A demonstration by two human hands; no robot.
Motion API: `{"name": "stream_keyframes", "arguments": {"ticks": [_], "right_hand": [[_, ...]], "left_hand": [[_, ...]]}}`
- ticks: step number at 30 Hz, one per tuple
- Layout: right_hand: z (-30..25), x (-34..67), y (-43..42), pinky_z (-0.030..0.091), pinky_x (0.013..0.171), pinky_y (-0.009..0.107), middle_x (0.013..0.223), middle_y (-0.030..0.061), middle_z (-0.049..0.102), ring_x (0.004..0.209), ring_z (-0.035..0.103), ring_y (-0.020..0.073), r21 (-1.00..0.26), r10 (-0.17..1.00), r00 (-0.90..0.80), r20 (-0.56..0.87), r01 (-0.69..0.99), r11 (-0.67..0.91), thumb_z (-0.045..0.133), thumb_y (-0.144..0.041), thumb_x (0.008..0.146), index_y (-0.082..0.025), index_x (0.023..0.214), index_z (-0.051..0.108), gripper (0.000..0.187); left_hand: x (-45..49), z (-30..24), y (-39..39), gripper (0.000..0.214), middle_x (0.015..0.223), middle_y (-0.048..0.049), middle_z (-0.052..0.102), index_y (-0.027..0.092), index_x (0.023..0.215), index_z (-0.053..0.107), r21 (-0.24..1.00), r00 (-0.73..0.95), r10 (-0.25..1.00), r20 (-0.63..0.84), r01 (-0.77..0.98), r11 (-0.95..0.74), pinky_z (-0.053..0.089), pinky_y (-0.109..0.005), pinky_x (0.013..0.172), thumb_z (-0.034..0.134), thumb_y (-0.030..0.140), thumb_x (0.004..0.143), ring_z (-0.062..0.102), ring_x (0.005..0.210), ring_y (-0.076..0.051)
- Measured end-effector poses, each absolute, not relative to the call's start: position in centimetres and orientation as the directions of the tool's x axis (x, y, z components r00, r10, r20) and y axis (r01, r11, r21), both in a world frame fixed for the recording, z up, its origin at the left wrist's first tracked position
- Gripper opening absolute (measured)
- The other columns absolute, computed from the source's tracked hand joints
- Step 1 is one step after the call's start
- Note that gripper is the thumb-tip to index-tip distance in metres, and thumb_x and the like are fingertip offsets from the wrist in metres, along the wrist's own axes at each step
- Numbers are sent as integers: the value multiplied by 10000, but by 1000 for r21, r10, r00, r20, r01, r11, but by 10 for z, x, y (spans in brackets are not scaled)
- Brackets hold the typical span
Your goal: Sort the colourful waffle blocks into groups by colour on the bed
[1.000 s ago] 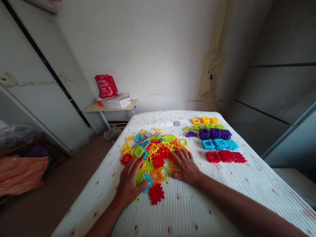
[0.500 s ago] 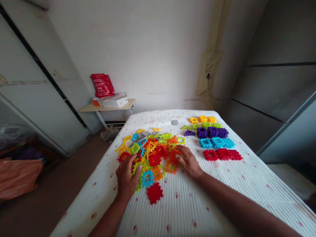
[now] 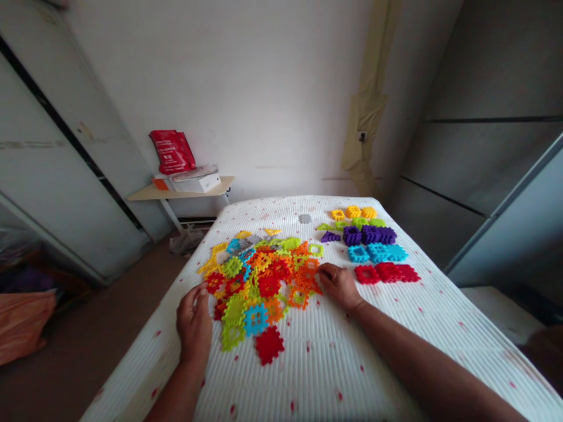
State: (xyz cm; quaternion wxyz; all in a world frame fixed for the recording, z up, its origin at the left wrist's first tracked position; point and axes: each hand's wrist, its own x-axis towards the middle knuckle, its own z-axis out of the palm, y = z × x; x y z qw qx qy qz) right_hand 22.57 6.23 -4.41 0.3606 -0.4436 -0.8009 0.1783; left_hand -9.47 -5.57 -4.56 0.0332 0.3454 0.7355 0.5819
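Observation:
A heap of toothed plastic tiles (image 3: pixel 259 269) in several colours lies on a white bedspread (image 3: pixel 316 375). My left hand (image 3: pixel 193 321) rests at the heap's left edge, fingers curled down beside a red tile (image 3: pixel 214 282); what they pinch, if anything, is hidden. My right hand (image 3: pixel 338 284) sits at the heap's right edge with its fingers closed on an orange tile (image 3: pixel 309 275). A lone red tile (image 3: pixel 269 344) lies nearest to me, below a blue tile (image 3: pixel 255 319) and green tiles (image 3: pixel 233 310).
To the right are sorted rows: yellow (image 3: pixel 352 212), green (image 3: pixel 373 223), purple (image 3: pixel 370 235), blue (image 3: pixel 377 252), red (image 3: pixel 387 272). A grey tile (image 3: pixel 304 218) lies apart at the back. A side table (image 3: pixel 180 191) with a red bag (image 3: pixel 172 151) stands left of the bed.
My left hand has slid left and back off the heap to its left edge, uncovering blue and green tiles. My right hand has drawn in to the heap's right edge. The view has shifted a little.

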Motion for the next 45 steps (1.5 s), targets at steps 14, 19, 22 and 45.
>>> {"name": "stream_keyframes", "arguments": {"ticks": [14,19,22,45], "right_hand": [[-37,218,54,450,717,244,931,82,669,836,622,179,-401,772,-535,344,660,635,508,-299,841,-174,1046,614,262],[-39,219,54,452,733,246,939,87,666,831,616,172,-417,709,-598,373,575,704,497,-290,852,-156,1092,592,291],[-38,218,53,450,726,243,892,74,666,807,613,164,-418,681,-619,391,539,731,501,-293,853,-166,1032,605,243],[-40,217,50,466,723,231,854,56,681,775,623,146,-429,628,-618,473,460,777,468,-189,829,-180,920,631,186]], "left_hand": [[-96,-49,-49,474,1066,-102,588,171,1045,587,794,-687,643,337,574,198,398,-438,960,409,516,773,543,1028,-273],[-93,-46,-51,499,1079,-103,601,169,1086,575,806,-678,683,272,548,222,409,-427,952,398,523,781,561,1020,-270],[-91,-44,-52,487,1092,-99,610,177,1099,572,811,-681,693,237,531,244,411,-421,950,403,510,786,569,1018,-266],[-85,-36,-50,471,1020,-104,632,182,1077,598,832,-725,659,203,482,274,441,-472,892,448,502,765,591,922,-275]]}}
